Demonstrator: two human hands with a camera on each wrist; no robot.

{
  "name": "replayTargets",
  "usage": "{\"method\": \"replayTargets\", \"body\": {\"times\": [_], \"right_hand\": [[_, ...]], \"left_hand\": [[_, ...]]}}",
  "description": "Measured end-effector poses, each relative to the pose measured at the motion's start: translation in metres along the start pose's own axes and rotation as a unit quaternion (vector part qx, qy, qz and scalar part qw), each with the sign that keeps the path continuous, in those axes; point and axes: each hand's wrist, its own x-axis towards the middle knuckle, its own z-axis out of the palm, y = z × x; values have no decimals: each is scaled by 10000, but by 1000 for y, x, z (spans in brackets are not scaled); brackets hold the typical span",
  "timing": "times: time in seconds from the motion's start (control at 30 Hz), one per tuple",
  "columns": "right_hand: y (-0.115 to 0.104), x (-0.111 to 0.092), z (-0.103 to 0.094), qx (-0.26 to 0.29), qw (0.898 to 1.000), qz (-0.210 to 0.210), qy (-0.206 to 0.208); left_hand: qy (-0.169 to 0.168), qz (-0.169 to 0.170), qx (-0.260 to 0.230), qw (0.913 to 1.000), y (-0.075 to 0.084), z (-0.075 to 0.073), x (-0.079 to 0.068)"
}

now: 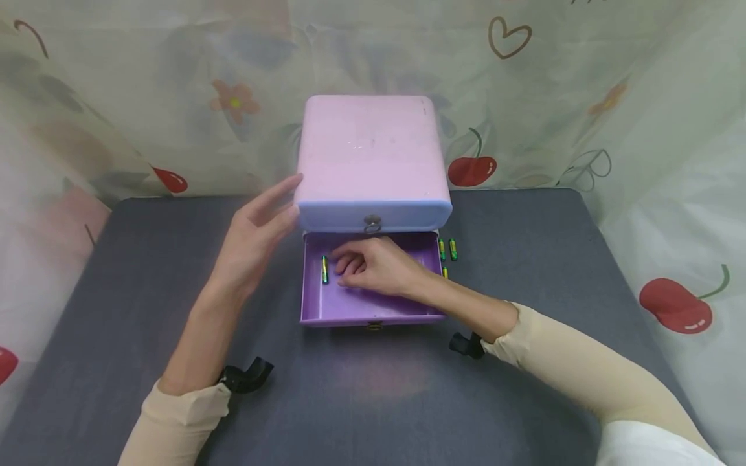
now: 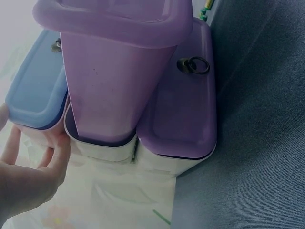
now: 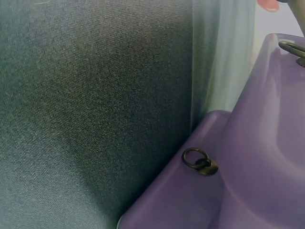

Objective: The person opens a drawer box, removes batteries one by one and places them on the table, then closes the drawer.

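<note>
A small drawer cabinet (image 1: 373,149) with a pink top stands on the table, its middle purple drawer (image 1: 373,321) pulled out. Inside that drawer, near its left wall, is a green and yellow battery (image 1: 324,270). My right hand (image 1: 381,265) is over the drawer floor just right of the battery, fingers loosely bent, nothing visible in them. At the cabinet's left side, my left hand (image 1: 250,239) touches the upper part with spread fingers; the left wrist view shows this hand (image 2: 33,181) beside the blue top drawer (image 2: 38,90). The right wrist view shows no fingers.
More batteries (image 1: 452,249) lie to the right of the pulled-out drawer. Below it, the bottom purple drawer (image 2: 183,105) is closed, with a ring pull (image 2: 198,65) on its front. A printed curtain (image 1: 373,52) hangs behind the grey table (image 1: 361,401).
</note>
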Motion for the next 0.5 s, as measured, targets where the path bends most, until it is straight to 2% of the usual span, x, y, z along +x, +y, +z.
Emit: {"method": "replayTargets", "body": {"times": [0.5], "right_hand": [[0, 9, 2, -353, 9994, 5, -28]], "left_hand": [[63, -17, -86, 9999, 0, 1, 0]]}}
